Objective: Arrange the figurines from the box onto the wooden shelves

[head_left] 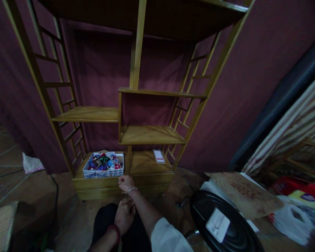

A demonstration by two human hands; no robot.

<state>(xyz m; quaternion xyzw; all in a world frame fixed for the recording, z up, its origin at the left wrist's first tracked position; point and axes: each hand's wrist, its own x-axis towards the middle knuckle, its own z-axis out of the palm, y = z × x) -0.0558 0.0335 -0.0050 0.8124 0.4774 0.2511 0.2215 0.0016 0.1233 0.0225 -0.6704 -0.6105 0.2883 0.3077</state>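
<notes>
— So, what sits nearest the hands?

— A white basket (103,168) with a blue pattern, on the left half of the bottom board of a wooden shelf unit (136,136). It is heaped with small coloured things, blue, red and green; too small to tell what each one is.

— And the hands?

— The right hand (126,183), with a thin bangle at the wrist, is curled at the front edge of that bottom board, just beside the basket's right corner. It grips nothing I can make out. The left hand (124,214), a red bead bracelet on its wrist, lies lower, over a dark-clothed knee; whether it holds anything I cannot tell.

— Anything else on the shelves?

— A small white packet (159,156) on the right half of the bottom board. Its print is blurred. The upper boards are bare wood.

— The room?

— Dim, with a maroon cloth behind the unit and a brown floor. At right a round black object (225,224) carries a white label, unreadable, beside patterned paper (241,192) and red packaging (296,187).
</notes>
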